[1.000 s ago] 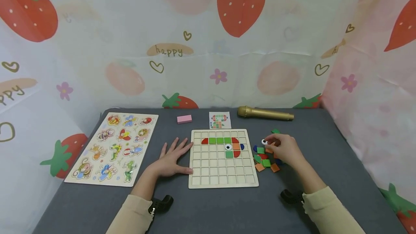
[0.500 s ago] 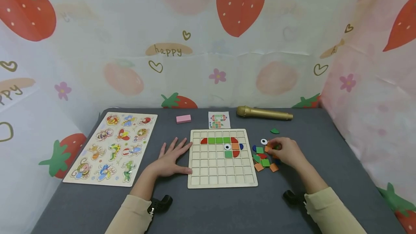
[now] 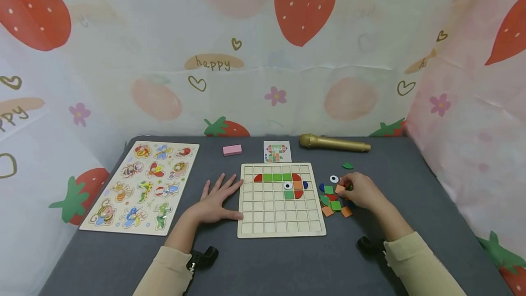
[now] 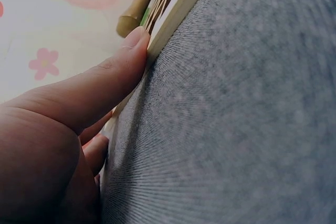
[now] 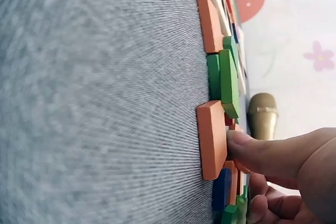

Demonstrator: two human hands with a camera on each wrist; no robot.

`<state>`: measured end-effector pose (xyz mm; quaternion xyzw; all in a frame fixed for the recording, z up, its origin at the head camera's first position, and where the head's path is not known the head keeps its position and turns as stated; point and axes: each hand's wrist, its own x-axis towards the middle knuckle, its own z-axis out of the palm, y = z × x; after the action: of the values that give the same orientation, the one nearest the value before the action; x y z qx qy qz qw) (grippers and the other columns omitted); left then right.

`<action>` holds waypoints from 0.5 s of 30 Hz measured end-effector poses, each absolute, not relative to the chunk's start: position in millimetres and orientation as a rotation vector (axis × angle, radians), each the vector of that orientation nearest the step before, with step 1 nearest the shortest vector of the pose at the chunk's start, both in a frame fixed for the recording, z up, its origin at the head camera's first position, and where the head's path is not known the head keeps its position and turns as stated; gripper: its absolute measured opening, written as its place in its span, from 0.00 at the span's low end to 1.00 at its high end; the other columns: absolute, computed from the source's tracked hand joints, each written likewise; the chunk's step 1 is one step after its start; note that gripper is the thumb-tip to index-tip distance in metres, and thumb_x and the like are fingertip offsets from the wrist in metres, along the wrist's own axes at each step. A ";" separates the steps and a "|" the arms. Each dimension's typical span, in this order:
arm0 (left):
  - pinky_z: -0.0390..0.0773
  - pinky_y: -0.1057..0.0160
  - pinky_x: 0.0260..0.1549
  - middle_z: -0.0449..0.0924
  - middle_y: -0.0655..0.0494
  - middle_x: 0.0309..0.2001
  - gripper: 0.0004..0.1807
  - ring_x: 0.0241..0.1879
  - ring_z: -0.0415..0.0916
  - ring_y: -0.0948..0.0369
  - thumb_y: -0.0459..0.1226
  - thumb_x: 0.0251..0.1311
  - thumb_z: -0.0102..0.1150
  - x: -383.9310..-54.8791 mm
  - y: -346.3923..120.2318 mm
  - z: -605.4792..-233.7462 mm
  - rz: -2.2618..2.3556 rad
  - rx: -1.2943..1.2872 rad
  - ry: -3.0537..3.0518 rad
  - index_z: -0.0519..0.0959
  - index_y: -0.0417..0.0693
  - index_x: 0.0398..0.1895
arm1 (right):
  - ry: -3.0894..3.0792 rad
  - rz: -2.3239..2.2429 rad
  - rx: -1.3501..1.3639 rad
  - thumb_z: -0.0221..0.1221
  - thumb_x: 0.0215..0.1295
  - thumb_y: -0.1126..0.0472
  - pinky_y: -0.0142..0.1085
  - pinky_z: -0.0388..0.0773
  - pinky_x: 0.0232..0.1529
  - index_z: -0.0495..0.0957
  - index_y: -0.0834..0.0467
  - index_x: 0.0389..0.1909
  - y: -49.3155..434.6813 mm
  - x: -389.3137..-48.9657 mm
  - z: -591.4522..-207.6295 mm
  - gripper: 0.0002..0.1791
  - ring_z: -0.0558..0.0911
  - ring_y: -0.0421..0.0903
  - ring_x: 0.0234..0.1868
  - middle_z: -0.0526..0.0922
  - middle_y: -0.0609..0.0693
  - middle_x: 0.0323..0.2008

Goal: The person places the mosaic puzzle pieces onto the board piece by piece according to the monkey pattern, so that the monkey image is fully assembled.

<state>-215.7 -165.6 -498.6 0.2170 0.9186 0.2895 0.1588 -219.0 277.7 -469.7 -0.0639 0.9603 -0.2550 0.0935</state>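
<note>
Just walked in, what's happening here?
A person is working with a gridded board and coloured pieces. Their left hand lies spread against the board's left edge. Their right hand is at the loose pile beside the board, fingertips at an orange tile; I can't tell whether it's gripped. Red, green, orange, blue and eye pieces sit in the board's upper rows. A patterned card lies behind it.

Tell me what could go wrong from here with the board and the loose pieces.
The right hand works among crowded pieces, so picking one might drag or scatter its neighbours.

The loose eye disc lies right by its fingertips and could get knocked aside.

The left hand touches the board at its left edge; a push might shift it and perhaps jolt the laid pieces.
</note>
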 end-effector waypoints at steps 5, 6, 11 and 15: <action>0.21 0.36 0.73 0.41 0.53 0.83 0.56 0.81 0.26 0.46 0.61 0.53 0.71 -215.6 -166.4 -497.2 0.828 0.621 2.627 0.52 0.61 0.82 | 2.846 -0.828 -0.186 0.67 0.66 0.60 0.37 0.75 0.30 0.78 0.57 0.34 274.6 -220.5 -466.2 0.07 0.78 0.45 0.31 0.82 0.52 0.36; 0.21 0.36 0.73 0.41 0.53 0.83 0.56 0.81 0.26 0.46 0.61 0.53 0.71 -215.6 -166.5 -497.1 0.830 0.622 2.626 0.52 0.61 0.82 | 2.843 -0.850 -0.184 0.66 0.67 0.60 0.37 0.75 0.29 0.79 0.57 0.34 273.2 -220.7 -465.2 0.06 0.78 0.44 0.29 0.82 0.52 0.35; 0.21 0.35 0.73 0.41 0.53 0.83 0.56 0.81 0.26 0.45 0.61 0.53 0.71 -216.1 -167.2 -498.4 0.832 0.630 2.626 0.52 0.61 0.82 | 2.845 -0.913 -0.189 0.67 0.66 0.56 0.38 0.80 0.30 0.83 0.57 0.43 264.2 -218.6 -460.3 0.10 0.81 0.44 0.31 0.84 0.53 0.41; 0.21 0.35 0.73 0.41 0.54 0.83 0.56 0.81 0.26 0.46 0.62 0.53 0.70 -216.5 -167.3 -500.1 0.825 0.632 2.630 0.52 0.62 0.82 | 2.862 -0.933 -0.260 0.66 0.67 0.53 0.39 0.80 0.34 0.86 0.56 0.46 254.3 -215.0 -455.8 0.12 0.81 0.44 0.35 0.86 0.51 0.41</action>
<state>-216.5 -167.3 -500.1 0.2209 0.9186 0.2881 0.1563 -215.0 254.3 -455.8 -0.0860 0.9455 -0.3081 0.0602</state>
